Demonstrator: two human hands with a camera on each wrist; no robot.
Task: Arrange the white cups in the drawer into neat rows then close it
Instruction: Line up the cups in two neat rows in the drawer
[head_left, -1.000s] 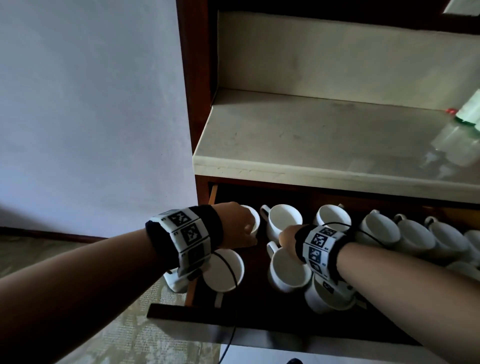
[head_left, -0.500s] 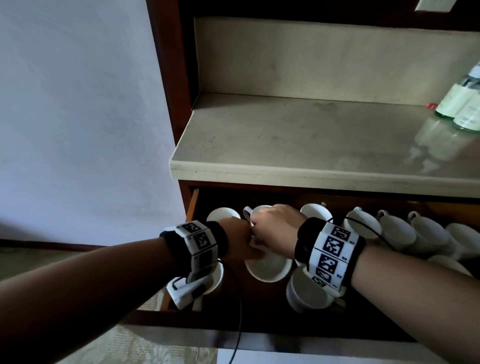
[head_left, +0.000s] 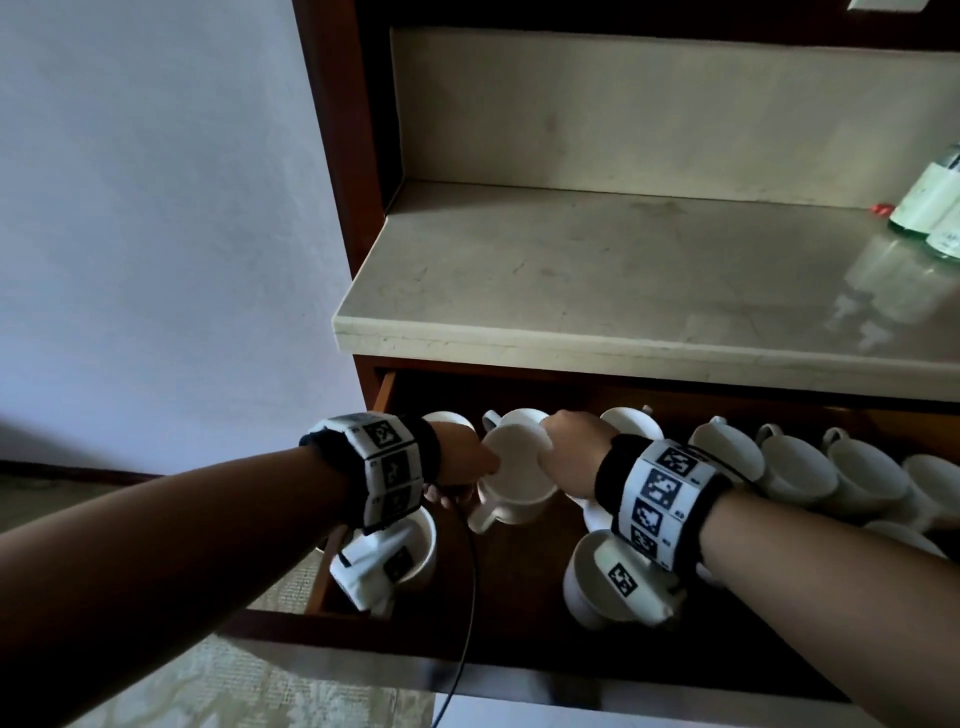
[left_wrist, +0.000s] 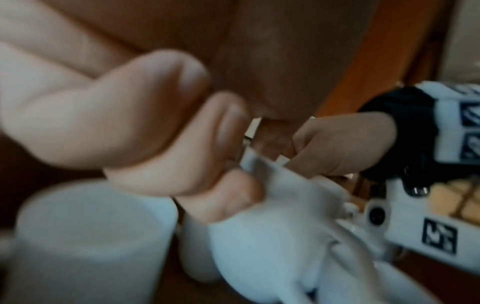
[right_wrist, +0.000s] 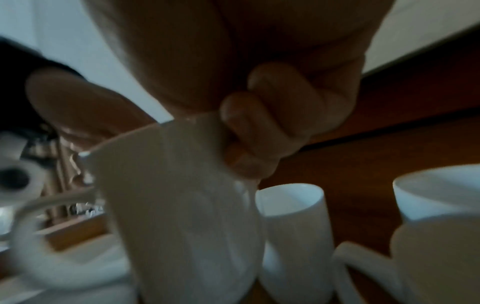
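A white cup (head_left: 514, 480) hangs tilted above the open drawer (head_left: 467, 642), its handle pointing down toward the front left. My right hand (head_left: 566, 447) pinches its rim on the right, fingers curled against the wall (right_wrist: 246, 133). On the left side my left hand (head_left: 457, 462) grips the rim of the same cup (left_wrist: 272, 226), thumb over the edge. Several more white cups stand along the back of the drawer (head_left: 727, 452). Two others sit nearer the front, under my wrists (head_left: 415, 545) (head_left: 592, 582).
A pale stone counter (head_left: 623, 291) juts out right above the drawer. Bottles (head_left: 930, 208) stand at its far right. The cabinet's wooden side post (head_left: 337, 130) and a wall lie to the left. A black cable (head_left: 467, 597) hangs over the drawer front.
My right hand left a front-row cup's handle and both hands closed on one cup. That cup now sits higher and tilted between them.
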